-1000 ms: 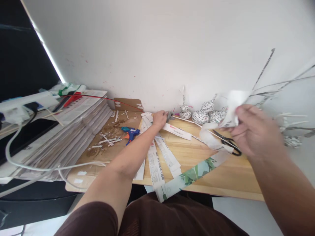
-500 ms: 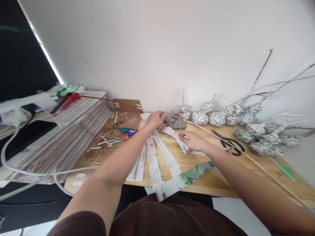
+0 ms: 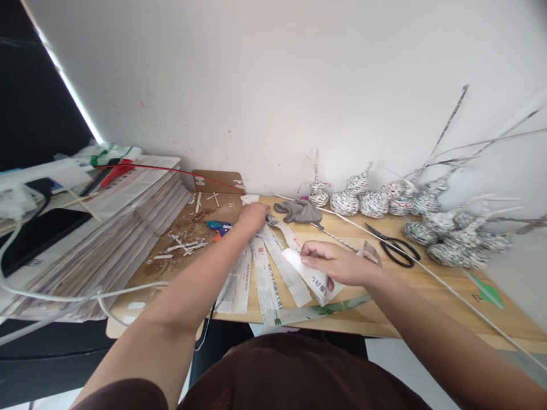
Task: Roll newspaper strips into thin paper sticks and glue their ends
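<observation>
Only got the head view on my end, so here's what I can see: the right hand (image 3: pixel 331 261) has its thumb and fingers closed on a curled paper strip (image 3: pixel 314 280), held just above the wooden table (image 3: pixel 419 296). The left hand (image 3: pixel 253 218) is curled over the top ends of the fanned strips (image 3: pixel 268 285), and I honestly can't tell how open its fingers are or if they've got hold of anything. As for progress, the woven paper gourds (image 3: pixel 344 203) along the wall look mostly built up to me, some with long stalks sticking out. The fanned strips are flat and unrolled, so there's plenty unworked. Scissors (image 3: pixel 395 246) and grey cloth (image 3: pixel 302 211) lie untouched nearby.
</observation>
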Tool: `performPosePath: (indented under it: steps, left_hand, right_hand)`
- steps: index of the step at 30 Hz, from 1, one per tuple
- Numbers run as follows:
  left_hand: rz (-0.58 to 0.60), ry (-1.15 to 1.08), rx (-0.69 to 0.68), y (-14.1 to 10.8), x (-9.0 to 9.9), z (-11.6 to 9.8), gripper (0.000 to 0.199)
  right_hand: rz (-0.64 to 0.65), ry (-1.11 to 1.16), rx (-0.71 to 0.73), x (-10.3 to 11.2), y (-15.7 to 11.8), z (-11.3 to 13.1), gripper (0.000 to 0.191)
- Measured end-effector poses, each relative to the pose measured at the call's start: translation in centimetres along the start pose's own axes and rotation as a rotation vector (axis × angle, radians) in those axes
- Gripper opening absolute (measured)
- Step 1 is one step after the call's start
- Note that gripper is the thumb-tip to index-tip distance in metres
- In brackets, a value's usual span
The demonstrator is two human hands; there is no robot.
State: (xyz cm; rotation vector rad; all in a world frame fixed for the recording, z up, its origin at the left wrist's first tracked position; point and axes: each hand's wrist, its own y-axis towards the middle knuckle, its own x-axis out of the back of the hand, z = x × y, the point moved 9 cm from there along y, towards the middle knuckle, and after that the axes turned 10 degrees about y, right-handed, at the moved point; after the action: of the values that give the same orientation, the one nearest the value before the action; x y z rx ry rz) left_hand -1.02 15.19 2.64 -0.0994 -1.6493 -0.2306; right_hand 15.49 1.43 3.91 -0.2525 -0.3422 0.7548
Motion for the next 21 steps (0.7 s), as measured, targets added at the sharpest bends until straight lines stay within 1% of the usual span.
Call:
performPosePath:
  steps: [2, 6, 7, 9, 11, 14, 17, 18, 19, 20, 21]
  left_hand:
    - [-0.024, -0.017, -0.099, -0.9, 0.6, -1.7, 0.043]
    - [0.003, -0.074, -0.398, -3.9, 0.7, -6.4, 0.030]
    - [-0.015, -0.078, -0.471, -4.6, 0.9, -7.2, 0.028]
    - [-0.032, -0.071, -0.484, -5.4, 1.1, -7.3, 0.027]
    - [-0.051, -0.049, -0.434, -5.6, 1.4, -6.5, 0.031]
    - [-0.089, -0.030, -0.354, -5.7, 2.3, -5.5, 0.032]
    - [-0.145, -0.069, -0.313, -6.8, 3.7, -5.9, 0.024]
    - [-0.156, -0.112, -0.318, -7.5, 4.2, -6.5, 0.023]
    - [-0.163, -0.228, -0.329, -8.3, 4.7, -7.1, 0.022]
    - [-0.124, -0.363, -0.362, -9.2, 4.9, -8.0, 0.021]
    - [-0.056, -0.505, -0.392, -10.2, 5.0, -9.1, 0.021]
  right_hand:
    - [-0.057, 0.098, 0.019, 1.6, -1.3, 0.8, 0.027]
    - [-0.171, 0.366, 0.090, 4.7, -4.8, 2.5, 0.026]
    - [-0.198, 0.429, 0.117, 5.3, -5.6, 3.0, 0.025]
    - [-0.254, 0.519, 0.169, 6.1, -6.9, 3.8, 0.021]
    - [-0.293, 0.561, 0.208, 6.3, -7.4, 4.3, 0.018]
    - [-0.319, 0.580, 0.226, 5.7, -7.1, 4.4, 0.019]
    - [-0.349, 0.587, 0.249, 5.2, -6.4, 4.4, 0.024]
    - [-0.362, 0.588, 0.260, 5.2, -6.3, 4.6, 0.025]
    - [-0.373, 0.590, 0.270, 5.2, -6.3, 4.8, 0.026]
    - [-0.381, 0.592, 0.277, 5.2, -6.4, 5.0, 0.026]
    - [-0.385, 0.592, 0.278, 5.1, -6.5, 5.2, 0.025]
